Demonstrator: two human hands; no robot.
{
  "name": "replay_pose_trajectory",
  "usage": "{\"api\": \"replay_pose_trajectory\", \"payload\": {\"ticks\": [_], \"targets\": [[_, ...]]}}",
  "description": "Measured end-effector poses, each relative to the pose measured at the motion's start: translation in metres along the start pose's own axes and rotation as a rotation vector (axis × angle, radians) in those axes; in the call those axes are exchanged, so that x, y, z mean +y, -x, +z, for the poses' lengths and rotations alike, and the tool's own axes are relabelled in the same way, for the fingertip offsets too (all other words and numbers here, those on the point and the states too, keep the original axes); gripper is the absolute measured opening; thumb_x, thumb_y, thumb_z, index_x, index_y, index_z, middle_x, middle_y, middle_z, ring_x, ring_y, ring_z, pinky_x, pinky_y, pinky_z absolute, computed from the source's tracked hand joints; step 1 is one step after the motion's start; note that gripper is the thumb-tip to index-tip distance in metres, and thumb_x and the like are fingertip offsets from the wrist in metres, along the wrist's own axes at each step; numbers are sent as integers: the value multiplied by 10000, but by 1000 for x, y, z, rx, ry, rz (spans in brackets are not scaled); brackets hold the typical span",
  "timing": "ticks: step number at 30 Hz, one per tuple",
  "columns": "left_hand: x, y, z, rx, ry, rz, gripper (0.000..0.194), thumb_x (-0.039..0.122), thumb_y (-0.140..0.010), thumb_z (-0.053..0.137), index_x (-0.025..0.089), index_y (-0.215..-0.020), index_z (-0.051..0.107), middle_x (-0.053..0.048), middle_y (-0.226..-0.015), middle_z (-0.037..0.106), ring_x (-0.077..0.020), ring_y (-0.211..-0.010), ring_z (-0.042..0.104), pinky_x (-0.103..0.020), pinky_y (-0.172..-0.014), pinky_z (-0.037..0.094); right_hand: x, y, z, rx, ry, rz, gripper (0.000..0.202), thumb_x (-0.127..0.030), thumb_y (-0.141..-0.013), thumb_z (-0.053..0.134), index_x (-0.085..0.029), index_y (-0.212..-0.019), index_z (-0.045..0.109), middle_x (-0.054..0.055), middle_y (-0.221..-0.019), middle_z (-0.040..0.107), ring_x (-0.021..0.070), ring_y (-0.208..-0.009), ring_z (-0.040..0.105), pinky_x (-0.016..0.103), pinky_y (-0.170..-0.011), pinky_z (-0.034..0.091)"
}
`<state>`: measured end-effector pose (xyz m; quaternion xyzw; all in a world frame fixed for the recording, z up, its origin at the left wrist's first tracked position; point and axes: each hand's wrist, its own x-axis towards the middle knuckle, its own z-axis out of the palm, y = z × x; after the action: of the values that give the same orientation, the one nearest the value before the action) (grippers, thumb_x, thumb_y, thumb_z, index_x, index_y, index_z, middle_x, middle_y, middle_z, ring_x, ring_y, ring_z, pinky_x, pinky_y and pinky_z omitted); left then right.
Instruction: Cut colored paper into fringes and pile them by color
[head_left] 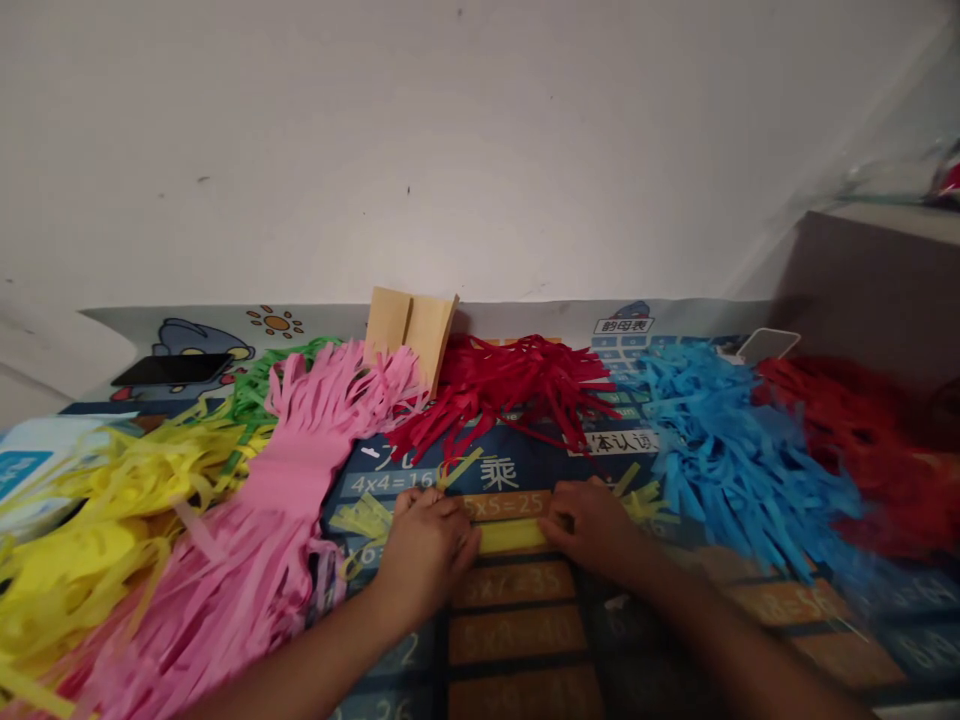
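Note:
Between my two hands stretches a yellow fringed paper strip (pixel 514 537), its cut ends fanning out past each fist. My left hand (pixel 431 535) is closed on its left part, fingers curled over the paper. Around its right part my right hand (pixel 589 520) is closed too, knuckles up. The strip lies low over a printed multiplication mat (pixel 517 635). Just left of my left hand spreads pink fringed paper (pixel 292 475), with a plain uncut band in its middle. Beyond both hands lies a red fringed bundle (pixel 517 385).
Yellow fringed paper (pixel 135 470) heaps at the left, near a dark phone (pixel 172 369). Blue fringe (pixel 735 450) and more red fringe (pixel 877 450) cover the right. A folded tan card (pixel 420 325) stands before the wall (pixel 480 150). Green fringe (pixel 266 380) lies behind. A grey box-like object (pixel 870 290) stands right.

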<state>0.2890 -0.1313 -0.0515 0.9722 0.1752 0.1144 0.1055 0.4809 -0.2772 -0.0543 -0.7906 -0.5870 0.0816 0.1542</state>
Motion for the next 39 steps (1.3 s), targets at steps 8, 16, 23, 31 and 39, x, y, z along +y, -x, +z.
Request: {"api": "replay_pose_trajectory", "payload": {"ticks": [8,16,23,31,39], "targets": [[1,5,-3,86,-54,82,116,176,-848,605,257,-901,669,-17,-936,642,-222,-953,528,-426,-884,306,-3,10,-15,100,8,-65,58,-225,-800,686,-183,-800,646,21,-857,640,183,-814,559,318,-743,299],[14,7,-13,89,-135,340,149,304,-796,653,232,-926,653,-13,-942,639,-236,-1028,501,-534,-1059,164,-1,23,-9,182,378,-525,81,-135,-912,585,-194,-891,636,26,-876,666,214,-946,515,453,-969,226],[18,-3,-7,184,-245,358,92,199,-846,620,208,-755,626,13,-774,621,-197,-884,518,-502,-1032,226,-25,11,-10,190,364,-383,87,-232,-877,637,-171,-937,627,69,-962,640,236,-956,500,420,-862,282],[-10,18,-4,159,61,234,95,228,-882,626,277,-876,706,30,-840,690,-159,-816,597,-396,-870,322,5,19,6,187,71,-260,89,-223,-917,628,-203,-851,683,19,-880,654,173,-857,526,337,-784,279],[-3,5,-6,97,87,12,206,246,-871,577,201,-681,643,-8,-732,662,-216,-795,587,-427,-825,316,0,-4,-6,-6,-37,-27,105,-186,-819,626,-170,-715,631,-3,-772,599,153,-766,530,282,-695,263]]}}
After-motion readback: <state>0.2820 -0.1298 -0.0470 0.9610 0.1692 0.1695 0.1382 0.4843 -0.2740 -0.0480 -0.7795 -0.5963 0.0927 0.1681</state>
